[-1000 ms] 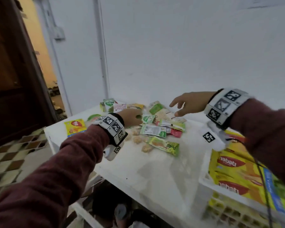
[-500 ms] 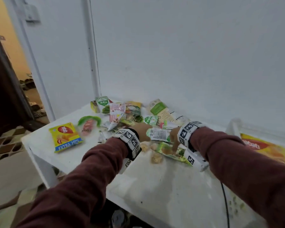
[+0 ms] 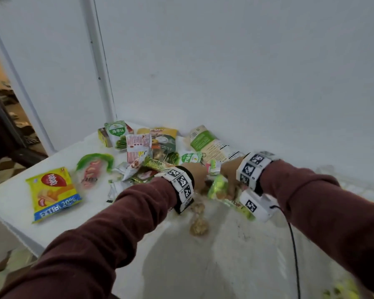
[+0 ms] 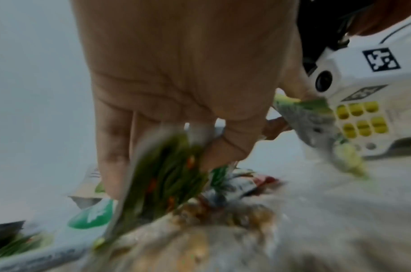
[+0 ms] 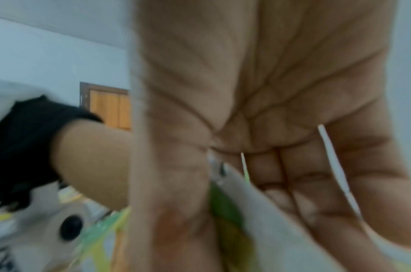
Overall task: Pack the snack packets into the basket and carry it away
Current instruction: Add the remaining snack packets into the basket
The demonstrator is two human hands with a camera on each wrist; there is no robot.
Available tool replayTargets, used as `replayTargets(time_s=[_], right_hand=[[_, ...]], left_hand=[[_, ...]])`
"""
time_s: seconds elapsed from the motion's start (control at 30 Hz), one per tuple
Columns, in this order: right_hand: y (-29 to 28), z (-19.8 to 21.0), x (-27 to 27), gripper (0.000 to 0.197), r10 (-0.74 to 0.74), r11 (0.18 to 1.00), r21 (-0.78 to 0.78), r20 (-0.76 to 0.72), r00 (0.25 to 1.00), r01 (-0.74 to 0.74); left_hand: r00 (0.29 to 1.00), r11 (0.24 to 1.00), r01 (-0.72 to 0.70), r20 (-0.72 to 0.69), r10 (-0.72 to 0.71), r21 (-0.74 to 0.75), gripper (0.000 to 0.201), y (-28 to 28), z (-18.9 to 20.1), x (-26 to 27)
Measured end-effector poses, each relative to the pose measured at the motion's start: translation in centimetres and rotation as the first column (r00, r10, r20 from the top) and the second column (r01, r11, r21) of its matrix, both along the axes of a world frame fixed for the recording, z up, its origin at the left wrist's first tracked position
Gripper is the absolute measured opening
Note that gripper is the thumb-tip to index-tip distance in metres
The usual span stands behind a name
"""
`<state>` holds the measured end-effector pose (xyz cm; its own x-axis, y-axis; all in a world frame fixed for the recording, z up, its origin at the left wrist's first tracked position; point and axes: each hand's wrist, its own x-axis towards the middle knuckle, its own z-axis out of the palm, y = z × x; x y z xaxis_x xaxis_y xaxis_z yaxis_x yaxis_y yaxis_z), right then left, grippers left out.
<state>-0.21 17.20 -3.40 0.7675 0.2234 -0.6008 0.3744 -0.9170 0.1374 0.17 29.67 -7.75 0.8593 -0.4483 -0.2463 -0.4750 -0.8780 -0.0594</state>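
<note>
Both hands dig into the pile (image 3: 160, 152) of snack packets on a white table (image 3: 181, 266). Left hand (image 3: 198, 172) pinches a green packet (image 4: 162, 176) between thumb and fingers, as the left wrist view shows. Right hand (image 3: 228, 175) sits just beside it, fingers and thumb curled on a lime-green packet (image 3: 219, 187) with white packet edges between the fingers (the wrist view is blurred, so which packets those are cannot be told).

Most packets are still out. Relative to the pile, a yellow wafer packet (image 3: 53, 195) lies well apart toward the table's left edge, with a red-and-green packet (image 3: 93, 169) between it and the pile. Loose brownish crumbs (image 3: 199, 225) sit on the pile's near side, below the hands. The basket cannot be made out; only a yellow-green blur shows at the head view's lower right corner.

Gathering is the step in hand, and judging from the scatter, it is early in the task. It would go best if each hand closed fully on its packets before lifting, since slick foil slides easily from a loose pinch. A lift clear of the pile would avoid dragging neighbours off the table. The crumbs look like spilled food and are probably best left behind. The outlying wafer packet likely needs its own reach.
</note>
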Motion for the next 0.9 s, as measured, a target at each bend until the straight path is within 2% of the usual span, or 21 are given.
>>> replayTargets(time_s=[0.07, 0.17, 0.23, 0.3, 0.33, 0.4, 0.47, 0.53, 0.63, 0.67, 0.77, 0.9], right_hand=[[-1.0, 1.1, 1.8, 0.025, -0.071, 0.989, 0.130, 0.047, 0.996, 0.065], [-1.8, 2.3, 3.2, 0.008, -0.179, 0.955, 0.258, 0.100, 0.979, 0.148], [-2.1, 1.5, 4.3, 0.014, -0.237, 0.922, 0.332, 0.085, 0.968, 0.197], [-2.2, 0.2, 5.1, 0.007, -0.293, 0.907, 0.352, 0.131, 0.947, 0.232], [-2.2, -0.5, 5.3, 0.011, -0.307, 0.909, 0.338, 0.150, 0.940, 0.244], [-2.0, -1.8, 5.7, 0.028, -0.298, 0.918, 0.310, 0.130, 0.946, 0.246], [-1.9, -2.7, 6.0, 0.047, -0.299, 0.927, 0.269, 0.109, 0.948, 0.262], [-1.7, -2.9, 6.0, 0.048, -0.303, 0.937, 0.221, 0.127, 0.945, 0.270], [-1.5, -3.2, 6.2, 0.082, -0.323, 0.939, 0.164, 0.114, 0.939, 0.303], [-1.4, -3.4, 6.2, 0.087, -0.315, 0.944, 0.144, 0.123, 0.941, 0.297], [-1.3, -4.0, 6.2, 0.091, -0.317, 0.946, 0.116, 0.140, 0.938, 0.303], [-1.1, -4.0, 5.6, 0.089, -0.363, 0.927, 0.150, 0.135, 0.922, 0.343]], left_hand=[[0.997, 0.995, -0.047, 0.052, 0.052, -0.091, 0.029, 0.9, 0.8, 1.0], [0.974, 0.936, -0.210, 0.022, 0.225, -0.282, 0.029, 2.8, 2.0, 3.2], [0.959, 0.907, -0.276, -0.023, 0.283, -0.318, 0.030, 3.7, 2.2, 5.1], [0.965, 0.937, -0.263, -0.043, 0.260, -0.231, 0.030, 3.9, 1.6, 7.1], [0.971, 0.956, -0.238, -0.052, 0.232, -0.172, 0.032, 3.8, 1.0, 7.8], [0.982, 0.977, -0.181, -0.076, 0.173, -0.115, 0.037, 3.4, -0.8, 9.0], [0.989, 0.986, -0.134, -0.069, 0.128, -0.096, 0.056, 3.4, -2.8, 9.8], [0.989, 0.985, -0.144, -0.045, 0.140, -0.098, 0.071, 3.5, -4.0, 10.4], [0.993, 0.992, -0.118, 0.013, 0.119, -0.050, 0.074, 3.2, -4.4, 11.0], [0.994, 0.994, -0.108, 0.029, 0.109, -0.033, 0.072, 3.3, -4.2, 11.0], [0.994, 0.995, -0.097, 0.057, 0.097, 0.000, 0.070, 3.3, -3.9, 11.1], [0.996, 0.996, -0.066, 0.058, 0.062, 0.059, 0.092, 3.7, -4.4, 11.2]])
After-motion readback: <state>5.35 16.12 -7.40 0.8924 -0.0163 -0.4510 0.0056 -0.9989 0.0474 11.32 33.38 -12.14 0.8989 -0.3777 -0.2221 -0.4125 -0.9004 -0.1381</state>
